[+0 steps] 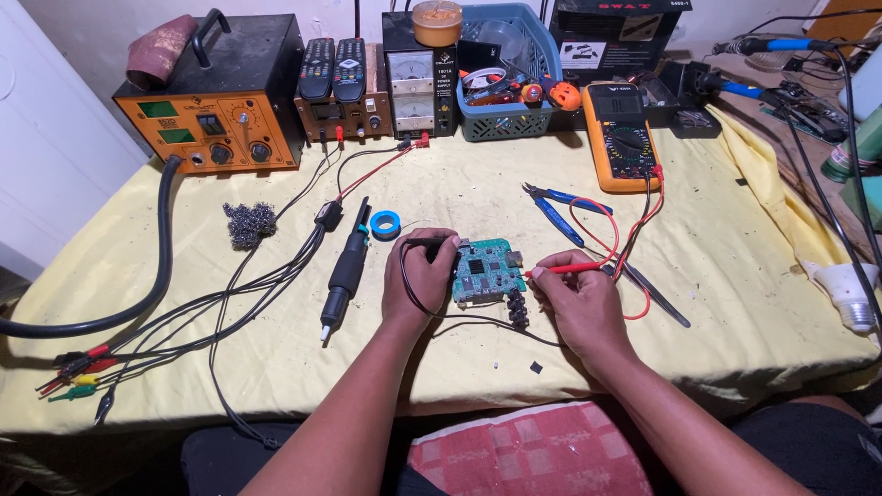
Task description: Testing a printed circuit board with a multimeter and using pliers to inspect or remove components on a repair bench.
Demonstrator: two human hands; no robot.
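A small green circuit board (485, 269) lies on the yellow cloth in front of me. My left hand (419, 276) grips a black test probe (434, 242) whose tip reaches the board's upper left corner. My right hand (574, 296) pinches a red test probe (565, 269), its tip touching the board's right edge. Red and black leads run back to an orange multimeter (623, 138) at the rear right.
A soldering handpiece (345, 276), blue tape roll (386, 223), steel wool (250, 223), blue-handled pliers (559, 208) and tweezers (658, 296) lie around. At the back stand an orange rework station (216, 106), a power supply (418, 83) and a blue basket (507, 119). A white bulb (850, 292) rests at the right edge.
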